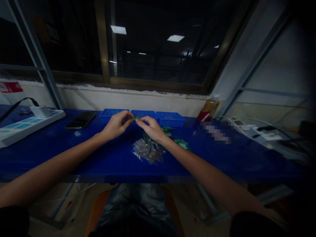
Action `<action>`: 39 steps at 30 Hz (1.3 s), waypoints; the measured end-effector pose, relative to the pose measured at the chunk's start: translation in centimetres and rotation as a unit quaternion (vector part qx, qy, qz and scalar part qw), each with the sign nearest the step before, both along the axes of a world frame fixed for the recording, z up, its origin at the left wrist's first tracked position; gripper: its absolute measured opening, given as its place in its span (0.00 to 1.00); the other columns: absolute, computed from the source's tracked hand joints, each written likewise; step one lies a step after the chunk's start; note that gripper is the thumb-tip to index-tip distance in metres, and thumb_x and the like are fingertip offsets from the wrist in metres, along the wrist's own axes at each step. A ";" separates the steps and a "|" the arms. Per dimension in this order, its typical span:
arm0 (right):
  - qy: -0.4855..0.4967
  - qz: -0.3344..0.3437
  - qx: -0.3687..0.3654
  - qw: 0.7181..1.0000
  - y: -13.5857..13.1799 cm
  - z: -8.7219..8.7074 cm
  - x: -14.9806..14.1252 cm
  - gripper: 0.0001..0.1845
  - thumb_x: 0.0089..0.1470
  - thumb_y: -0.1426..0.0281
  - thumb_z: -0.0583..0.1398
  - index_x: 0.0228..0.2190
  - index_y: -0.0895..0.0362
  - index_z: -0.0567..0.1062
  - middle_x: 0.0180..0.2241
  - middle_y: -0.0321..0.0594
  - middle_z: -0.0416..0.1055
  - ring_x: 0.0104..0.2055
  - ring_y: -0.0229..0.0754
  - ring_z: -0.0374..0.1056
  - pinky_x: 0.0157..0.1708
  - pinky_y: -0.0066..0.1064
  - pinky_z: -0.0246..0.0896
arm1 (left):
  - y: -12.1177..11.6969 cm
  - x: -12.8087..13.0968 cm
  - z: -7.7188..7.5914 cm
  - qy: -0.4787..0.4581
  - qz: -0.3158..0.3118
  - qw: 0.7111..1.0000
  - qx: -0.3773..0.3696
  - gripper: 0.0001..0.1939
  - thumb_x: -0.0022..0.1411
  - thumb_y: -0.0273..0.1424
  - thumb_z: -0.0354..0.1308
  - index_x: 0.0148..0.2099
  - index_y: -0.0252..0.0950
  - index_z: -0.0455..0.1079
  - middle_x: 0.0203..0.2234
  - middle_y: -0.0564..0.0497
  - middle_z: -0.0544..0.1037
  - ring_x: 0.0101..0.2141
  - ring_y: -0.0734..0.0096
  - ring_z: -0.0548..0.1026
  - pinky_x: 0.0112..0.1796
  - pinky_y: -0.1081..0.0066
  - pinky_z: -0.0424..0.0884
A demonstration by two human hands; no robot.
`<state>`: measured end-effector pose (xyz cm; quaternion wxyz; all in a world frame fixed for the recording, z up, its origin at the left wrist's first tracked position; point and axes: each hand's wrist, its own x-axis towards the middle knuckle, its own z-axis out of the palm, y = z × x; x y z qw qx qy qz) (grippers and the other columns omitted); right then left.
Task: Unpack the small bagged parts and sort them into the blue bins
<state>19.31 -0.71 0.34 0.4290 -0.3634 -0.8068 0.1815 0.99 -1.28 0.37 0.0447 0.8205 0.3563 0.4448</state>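
My left hand is raised over the table before the blue bins, its thumb and fingers pinched on a small green piece. The fingertips of my right hand close on the other end of this piece; its exact kind is too small and dark to make out. Below my right hand lies a pile of small clear plastic bags with thin brass-coloured parts inside. Green packets lie to the right of the pile, partly hidden by my right hand and forearm.
Three blue bins stand in a row at the table's back. A phone and a white power strip lie on the left of the blue table. A drink bottle and another power strip with cables are on the right.
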 end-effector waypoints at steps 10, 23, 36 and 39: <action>0.078 0.006 -0.077 0.994 1.7 -1.2 0.2 0.10 0.49 0.67 0.53 0.24 0.60 0.71 0.24 0.36 0.68 0.28 0.35 0.62 0.30 0.29 0.56 | 0.2 0.1 -0.9 0.152 -0.047 0.985 0.071 0.10 0.60 0.30 0.50 0.44 0.35 0.67 0.38 0.47 0.71 0.41 0.66 0.67 0.43 0.65 0.62; -0.076 -0.013 0.217 0.973 0.1 -0.4 0.7 0.12 0.53 0.73 0.53 0.34 0.53 0.75 0.33 0.40 0.65 0.39 0.40 0.61 0.40 0.35 0.58 | 1.1 0.0 -0.7 -0.225 -0.102 0.881 -0.404 0.24 0.59 0.49 0.45 0.33 0.31 0.68 0.29 0.44 0.73 0.29 0.70 0.71 0.28 0.72 0.65; 0.005 -0.014 -0.020 1.000 0.7 -0.6 -0.1 0.23 0.56 0.57 0.47 0.22 0.58 0.70 0.24 0.37 0.64 0.31 0.38 0.61 0.34 0.32 0.55 | 0.0 0.1 -0.7 0.088 -0.057 0.992 0.064 0.08 0.59 0.29 0.52 0.42 0.34 0.66 0.35 0.48 0.68 0.36 0.71 0.67 0.38 0.70 0.65; 0.010 -0.020 -0.030 0.999 1.1 -0.8 0.0 0.17 0.54 0.61 0.51 0.22 0.58 0.69 0.22 0.35 0.64 0.28 0.36 0.59 0.29 0.29 0.53 | 0.0 0.3 -1.0 0.121 -0.076 0.986 0.083 0.10 0.60 0.28 0.51 0.44 0.35 0.66 0.39 0.47 0.67 0.41 0.70 0.66 0.44 0.67 0.64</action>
